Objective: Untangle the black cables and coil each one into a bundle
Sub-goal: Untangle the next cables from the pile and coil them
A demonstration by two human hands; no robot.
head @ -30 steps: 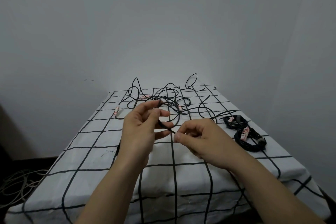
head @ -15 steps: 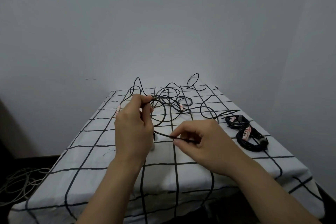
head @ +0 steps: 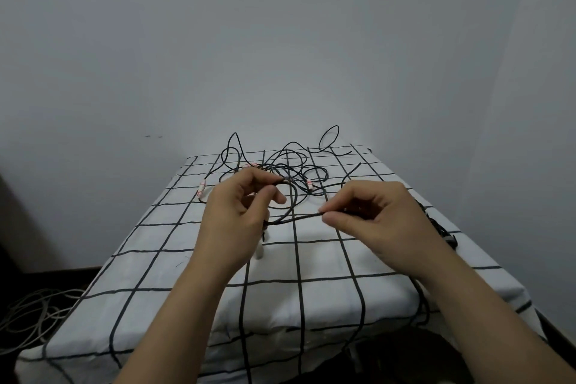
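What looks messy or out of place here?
The black cables lie in a loose knot at the table's far end, loops sticking up. The left hand and right hand pinch one strand of it. Pale cables sprawl on the floor, left.

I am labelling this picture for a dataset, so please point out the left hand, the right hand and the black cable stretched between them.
left hand (head: 232, 221): head view, back of the hand.
right hand (head: 383, 224): head view, back of the hand.
black cable (head: 299, 217): head view, taut stretch between the two hands.

Tangled black cables (head: 290, 165) on tablecloth (head: 311, 296)
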